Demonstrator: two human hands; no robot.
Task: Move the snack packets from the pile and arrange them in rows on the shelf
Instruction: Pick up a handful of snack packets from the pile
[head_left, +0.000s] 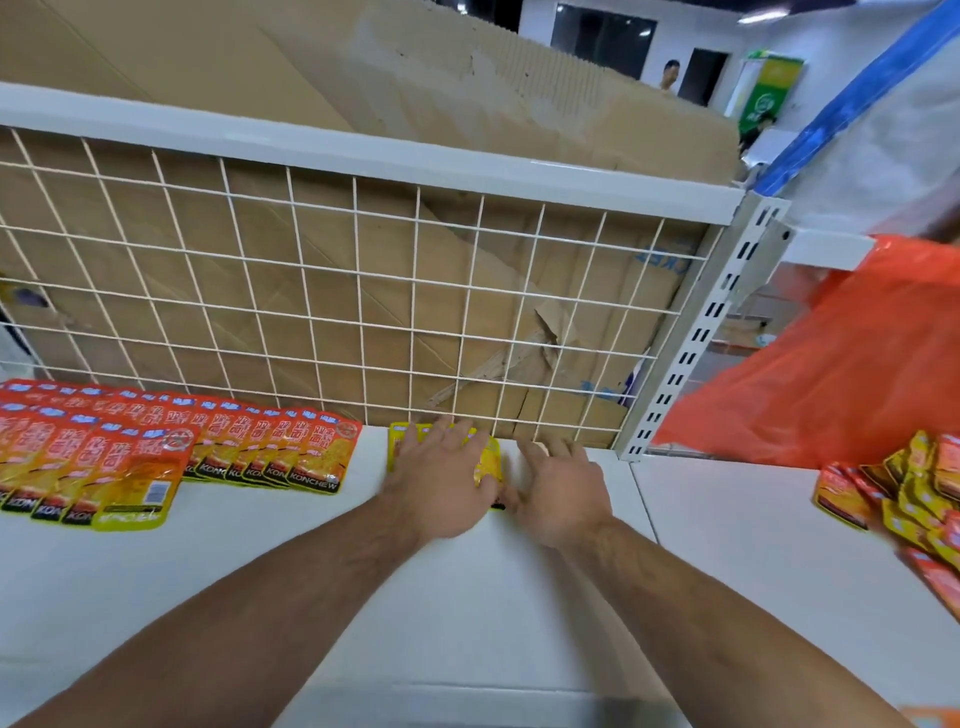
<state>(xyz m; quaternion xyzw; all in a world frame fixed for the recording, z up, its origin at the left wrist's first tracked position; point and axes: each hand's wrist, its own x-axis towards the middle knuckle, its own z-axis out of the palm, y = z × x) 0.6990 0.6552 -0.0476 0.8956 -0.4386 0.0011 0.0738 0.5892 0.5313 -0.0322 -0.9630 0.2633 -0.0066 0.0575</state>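
Against the grid (363, 291) at the shelf's (467, 623) back, both hands lie flat and spread: left hand (441, 478) presses a yellow packet (488, 462), right hand (561, 488) rests beside it, likely squaring it beside the orange rows (218, 447); the pile (909, 499) waits at right.

A person's left hand (441, 480) lies flat, fingers spread, on a yellow snack packet (491, 465) at the back of a white shelf (467, 597), hard against a white wire grid (363, 291). The right hand (561, 488), slightly blurred, rests just beside it at the packet's right edge, fingers loosely extended. To the left, orange packets (218, 447) lie in two overlapping rows. On the neighbouring shelf to the right sits a loose pile of packets (914, 488) below an orange plastic bag (831, 374). Flattened cardboard (260, 52) stands behind the grid.
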